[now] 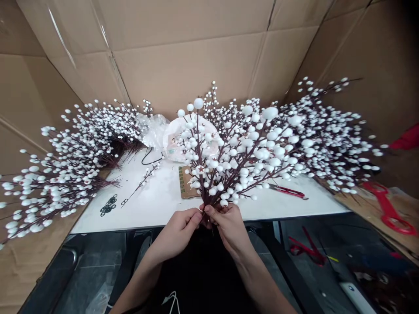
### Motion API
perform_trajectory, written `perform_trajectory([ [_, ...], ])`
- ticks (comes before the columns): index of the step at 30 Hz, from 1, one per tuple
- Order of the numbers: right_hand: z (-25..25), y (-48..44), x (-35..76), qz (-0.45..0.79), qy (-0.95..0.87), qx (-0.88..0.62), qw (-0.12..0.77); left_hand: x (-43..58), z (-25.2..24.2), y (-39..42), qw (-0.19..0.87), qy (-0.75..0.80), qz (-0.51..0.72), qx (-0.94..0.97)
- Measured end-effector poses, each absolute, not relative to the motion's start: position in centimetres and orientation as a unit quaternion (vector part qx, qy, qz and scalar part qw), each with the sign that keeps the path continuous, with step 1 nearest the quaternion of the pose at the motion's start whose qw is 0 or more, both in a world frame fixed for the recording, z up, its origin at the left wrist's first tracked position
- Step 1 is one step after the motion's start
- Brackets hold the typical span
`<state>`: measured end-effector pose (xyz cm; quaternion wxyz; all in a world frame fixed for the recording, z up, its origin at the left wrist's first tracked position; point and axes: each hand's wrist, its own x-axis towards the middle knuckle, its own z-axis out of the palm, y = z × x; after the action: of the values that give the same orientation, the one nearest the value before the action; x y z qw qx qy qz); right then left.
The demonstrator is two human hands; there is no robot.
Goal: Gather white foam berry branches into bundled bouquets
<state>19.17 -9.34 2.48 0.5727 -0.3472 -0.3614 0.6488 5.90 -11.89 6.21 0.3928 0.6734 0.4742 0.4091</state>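
Both hands meet at the lower stems of a bunch of artificial white berry branches, which fans upward and to the right over the table's front edge. My left hand is closed, its thumb and fingers pinching at the stem ends. My right hand wraps round the same stems from the other side. The fingertips partly hide the stem ends. A single berry sprig lies on the white table to the left, with a small pile of black rubber bands beside it.
Berry branches are heaped at the left and at the right. A clear plastic bag and a cardboard piece lie behind the bunch. A red-handled cutter and red scissors lie to the right. Cardboard walls enclose the table.
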Motion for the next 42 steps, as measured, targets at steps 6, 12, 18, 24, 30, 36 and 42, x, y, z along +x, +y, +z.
perform_trajectory([
  [6,2.3,-9.4,19.1,0.705,-0.352,-0.316,0.527,5.1,5.6,-11.4,0.616,0.362,0.341,0.611],
  [12,3.1,-9.5,19.1,0.718,-0.338,-0.286,0.537,5.2,4.3,-11.9,0.698,0.346,0.427,0.459],
  [18,4.0,-9.6,18.9,0.735,-0.298,-0.265,0.549,6.1,3.1,-12.4,0.698,0.332,0.480,0.415],
  [24,4.9,-9.7,18.8,0.735,-0.274,-0.253,0.566,6.9,2.8,-12.7,0.618,0.338,0.542,0.459],
  [30,5.7,-9.7,18.0,0.716,-0.246,-0.277,0.592,8.3,2.2,-12.6,0.542,0.367,0.632,0.415],
  [36,5.5,-10.0,17.1,0.701,-0.236,-0.299,0.603,9.5,2.8,-12.3,0.505,0.445,0.627,0.391],
  [42,5.0,-9.9,17.1,0.674,-0.213,-0.314,0.633,9.5,3.0,-12.4,0.512,0.448,0.606,0.412],
])
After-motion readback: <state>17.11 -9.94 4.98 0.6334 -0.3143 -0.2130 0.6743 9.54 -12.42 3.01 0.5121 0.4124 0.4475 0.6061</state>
